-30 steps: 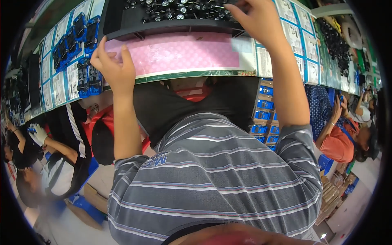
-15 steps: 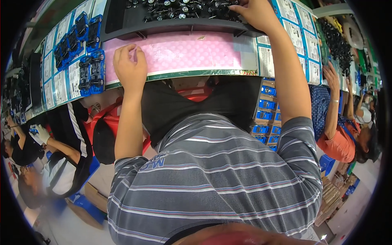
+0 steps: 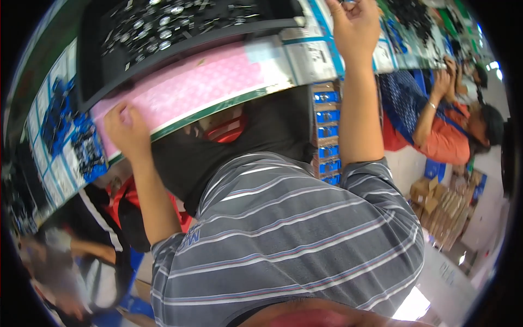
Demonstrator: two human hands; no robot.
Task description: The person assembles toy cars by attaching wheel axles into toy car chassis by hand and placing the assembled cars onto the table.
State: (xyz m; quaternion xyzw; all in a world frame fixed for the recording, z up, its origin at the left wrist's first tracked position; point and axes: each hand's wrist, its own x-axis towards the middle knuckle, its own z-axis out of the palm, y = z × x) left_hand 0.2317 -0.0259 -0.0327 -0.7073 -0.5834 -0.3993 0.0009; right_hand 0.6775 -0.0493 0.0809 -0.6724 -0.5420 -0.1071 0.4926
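Note:
My left hand rests at the near left part of the pink dotted mat, its fingers loosely curled and apart, with nothing visible in them. Up at the top right, my right hand is raised over the white sheets with blue borders. Its fingers are closed in a pinch; a small shiny bit shows at the fingertips, too cut off to name. Beyond the mat stands a black tray of small black parts with shiny round faces, which look like little wheels on thin axles.
Blue and black toy-car-like bases cluster on the left. Below the table edge on the right stands a stack of cardboard trays with blue parts. A co-worker in orange sits at the right; another person is blurred at lower left.
My right hand has left the tray's parts and moved right, out past its end. My left hand stays loosely curled by the mat. The whole view has swung to the right.

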